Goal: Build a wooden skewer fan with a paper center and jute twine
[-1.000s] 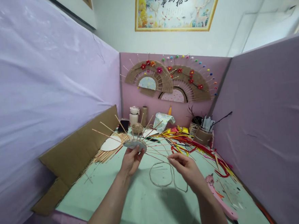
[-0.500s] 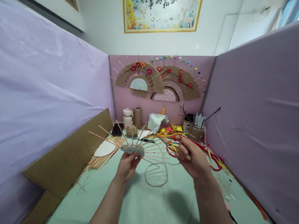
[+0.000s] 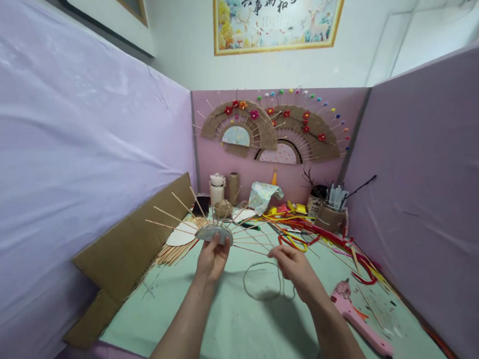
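Note:
My left hand grips a half-round, pale blue piece by its lower edge, with the thumb on its face. Thin wooden sticks fan out from its curved side. To the right, my right hand is closed in a pinch on thin twine, close to the tip of the lowest stick. The fingers hide the exact spot they hold. A loose loop of the twine lies on the table below the hands.
A pink glue gun lies at the right. Loose sticks and cardboard are on the left. Behind are a twine ball, a white bottle, coloured pipe cleaners and a pot. Finished fans hang on the back panel.
My right hand has come down and toward the left, nearer the lowest stick's tip. The half-round piece stays in my left hand. The view has shifted, bringing the glue gun into sight.

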A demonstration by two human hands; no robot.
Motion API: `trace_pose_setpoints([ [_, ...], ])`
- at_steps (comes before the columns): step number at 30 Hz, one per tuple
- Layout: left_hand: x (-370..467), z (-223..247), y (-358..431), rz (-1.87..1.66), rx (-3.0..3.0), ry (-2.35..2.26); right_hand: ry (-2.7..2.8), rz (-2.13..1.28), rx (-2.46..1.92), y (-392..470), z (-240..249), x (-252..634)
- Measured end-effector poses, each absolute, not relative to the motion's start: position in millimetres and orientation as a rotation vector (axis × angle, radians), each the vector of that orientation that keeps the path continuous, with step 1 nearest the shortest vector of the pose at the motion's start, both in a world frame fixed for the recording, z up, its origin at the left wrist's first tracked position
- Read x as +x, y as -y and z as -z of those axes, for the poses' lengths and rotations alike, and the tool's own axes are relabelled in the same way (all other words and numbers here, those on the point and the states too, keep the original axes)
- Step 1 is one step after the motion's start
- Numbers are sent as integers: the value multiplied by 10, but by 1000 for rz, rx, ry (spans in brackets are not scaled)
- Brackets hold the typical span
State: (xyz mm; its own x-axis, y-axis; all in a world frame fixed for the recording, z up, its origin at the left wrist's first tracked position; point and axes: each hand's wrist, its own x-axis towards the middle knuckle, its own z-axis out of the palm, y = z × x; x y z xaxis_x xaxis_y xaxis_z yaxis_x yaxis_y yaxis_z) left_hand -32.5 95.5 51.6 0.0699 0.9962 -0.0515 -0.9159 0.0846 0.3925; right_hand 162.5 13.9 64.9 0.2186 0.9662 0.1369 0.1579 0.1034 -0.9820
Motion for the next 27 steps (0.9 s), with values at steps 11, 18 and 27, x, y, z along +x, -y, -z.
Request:
trace_pose_setpoints([
  [11,-304,-537,-912,-1384,202,-325,1719,-521,-1639,-164,-359,1419],
  [18,-296,-559,-903,-1432,236,-309,1731,-44,-1695,-111,-317,1497],
  [27,-210,-513,-785,-1356,473,-324,1652,195,-1079,-12,-564,1220],
])
